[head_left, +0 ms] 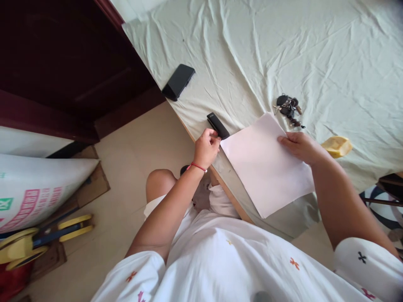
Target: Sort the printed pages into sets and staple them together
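Observation:
A stack of white paper sheets (267, 167) lies at the table's near edge, tilted, with its right edge in the grip of my right hand (299, 147), thumb on top. My left hand (207, 147), wearing a red string bracelet, has its fingers curled together at the paper's left corner. Whether they pinch the corner or something small cannot be made out. Just beyond those fingers is a black stapler (218, 126), its near end close to the paper corner.
A cloth-covered table (239, 54) carries a black phone-like device (179, 82) on the left, a bunch of keys (289, 110) beyond the paper, and a yellow block (337, 146) by my right wrist. A printed sack (40, 188) and a yellow-blue object (47, 239) are on the floor.

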Motion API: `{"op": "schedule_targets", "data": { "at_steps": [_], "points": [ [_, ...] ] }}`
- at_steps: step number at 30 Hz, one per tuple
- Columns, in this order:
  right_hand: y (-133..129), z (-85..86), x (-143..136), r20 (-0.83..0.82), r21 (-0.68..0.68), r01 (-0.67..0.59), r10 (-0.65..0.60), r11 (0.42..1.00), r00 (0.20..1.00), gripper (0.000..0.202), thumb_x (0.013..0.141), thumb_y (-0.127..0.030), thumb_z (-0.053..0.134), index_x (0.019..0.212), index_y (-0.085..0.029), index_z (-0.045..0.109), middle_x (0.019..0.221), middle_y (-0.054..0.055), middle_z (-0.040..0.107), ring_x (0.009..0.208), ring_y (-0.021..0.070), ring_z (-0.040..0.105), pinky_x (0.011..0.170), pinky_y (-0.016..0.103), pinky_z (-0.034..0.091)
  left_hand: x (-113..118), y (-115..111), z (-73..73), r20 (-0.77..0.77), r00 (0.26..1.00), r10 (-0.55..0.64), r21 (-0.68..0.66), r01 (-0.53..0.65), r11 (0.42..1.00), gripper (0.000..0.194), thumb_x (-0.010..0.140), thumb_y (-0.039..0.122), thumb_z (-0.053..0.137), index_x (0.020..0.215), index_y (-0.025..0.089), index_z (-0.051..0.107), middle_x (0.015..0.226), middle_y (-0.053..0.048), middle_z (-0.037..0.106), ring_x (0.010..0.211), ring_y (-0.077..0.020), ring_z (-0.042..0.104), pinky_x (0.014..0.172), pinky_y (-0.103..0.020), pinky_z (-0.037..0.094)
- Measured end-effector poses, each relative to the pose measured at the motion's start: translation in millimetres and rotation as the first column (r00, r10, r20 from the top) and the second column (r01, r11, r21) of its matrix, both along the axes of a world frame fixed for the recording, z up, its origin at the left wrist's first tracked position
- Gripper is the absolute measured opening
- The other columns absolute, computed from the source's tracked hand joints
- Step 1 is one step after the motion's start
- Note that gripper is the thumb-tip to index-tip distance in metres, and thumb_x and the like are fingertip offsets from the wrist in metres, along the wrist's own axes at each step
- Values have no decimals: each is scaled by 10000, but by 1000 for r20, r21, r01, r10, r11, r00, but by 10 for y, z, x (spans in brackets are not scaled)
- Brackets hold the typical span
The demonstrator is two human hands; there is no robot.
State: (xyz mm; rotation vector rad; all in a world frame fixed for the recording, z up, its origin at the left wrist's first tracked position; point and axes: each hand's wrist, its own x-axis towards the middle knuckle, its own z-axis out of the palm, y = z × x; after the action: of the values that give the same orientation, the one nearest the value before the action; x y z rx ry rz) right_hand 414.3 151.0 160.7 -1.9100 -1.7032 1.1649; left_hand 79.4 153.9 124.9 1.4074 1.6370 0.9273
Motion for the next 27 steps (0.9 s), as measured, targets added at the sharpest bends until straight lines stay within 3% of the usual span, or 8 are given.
{"op": "schedule_targets", "data": {
  "at_steps": [3, 8, 13, 17, 19, 21, 24, 27],
  "points": [
    [16, 17, -1, 38, -106, 1, 3, 994, 999, 300, 969, -493, 627, 873, -222, 715, 710, 55, 686, 647, 219, 668, 586, 329, 542, -2, -14, -27, 53, 999, -8, -9, 9, 1000, 96, 913, 225, 644, 955, 240, 559, 596, 76, 633, 487, -127, 618, 571, -260, 468],
    [47, 47, -9, 37, -120, 3, 2, 993, 999, 294, 968, -490, 627, 921, -218, 728, 747, 62, 714, 690, 227, 693, 600, 324, 549, 2, 22, -126, 8, 999, 40, -63, -39, 997, 206, 826, 179, 704, 957, 244, 559, 673, 57, 673, 522, -136, 613, 560, -258, 467],
    [86, -9, 18, -14, -87, -11, 10, 996, 1000, 274, 942, -486, 671, 883, -225, 725, 693, 52, 692, 679, 225, 675, 571, 309, 517, 34, 99, -146, -121, 990, 78, -46, -84, 995, 178, 798, 105, 676, 884, 230, 583, 658, 23, 669, 678, -190, 672, 699, -295, 522],
    [121, -69, 48, -41, -65, -3, 0, 998, 999, 301, 931, -502, 681, 799, -232, 705, 653, 46, 667, 599, 210, 631, 520, 316, 471, 39, 98, -13, -202, 974, 106, 106, -86, 991, 94, 889, 149, 645, 966, 202, 640, 896, -64, 754, 877, -224, 723, 877, -358, 562],
    [131, -72, 49, -35, -65, -20, 18, 998, 999, 337, 932, -520, 669, 763, -229, 686, 645, 42, 668, 552, 185, 600, 482, 300, 437, 22, 88, 54, -236, 969, 76, 265, -11, 964, 154, 975, 251, 617, 1110, 199, 670, 1163, -116, 758, 1138, -250, 706, 1044, -394, 536],
    [132, -67, 46, -30, -65, -34, 33, 997, 999, 363, 927, -536, 667, 735, -228, 667, 639, 39, 672, 522, 167, 583, 457, 286, 417, -11, 91, 90, -297, 954, -36, 359, 146, 922, 279, 1019, 378, 603, 1232, 214, 676, 1403, -127, 689, 1398, -268, 583, 1201, -429, 446],
    [125, -75, 52, -26, -68, -33, 32, 997, 999, 387, 920, -557, 668, 715, -230, 646, 620, 34, 662, 497, 156, 567, 436, 278, 397, -96, 126, 90, -393, 889, -236, 326, 375, 868, 405, 1022, 498, 595, 1312, 228, 681, 1557, -122, 607, 1536, -291, 465, 1282, -484, 363],
    [110, -113, 64, -22, -34, -21, 20, 999, 1000, 371, 914, -556, 682, 730, -235, 656, 598, 30, 635, 507, 166, 559, 448, 293, 409, -207, 174, 89, -448, 829, -334, 249, 475, 844, 430, 1031, 506, 579, 1369, 257, 674, 1588, -114, 589, 1542, -298, 473, 1295, -542, 326]
  ]
}}
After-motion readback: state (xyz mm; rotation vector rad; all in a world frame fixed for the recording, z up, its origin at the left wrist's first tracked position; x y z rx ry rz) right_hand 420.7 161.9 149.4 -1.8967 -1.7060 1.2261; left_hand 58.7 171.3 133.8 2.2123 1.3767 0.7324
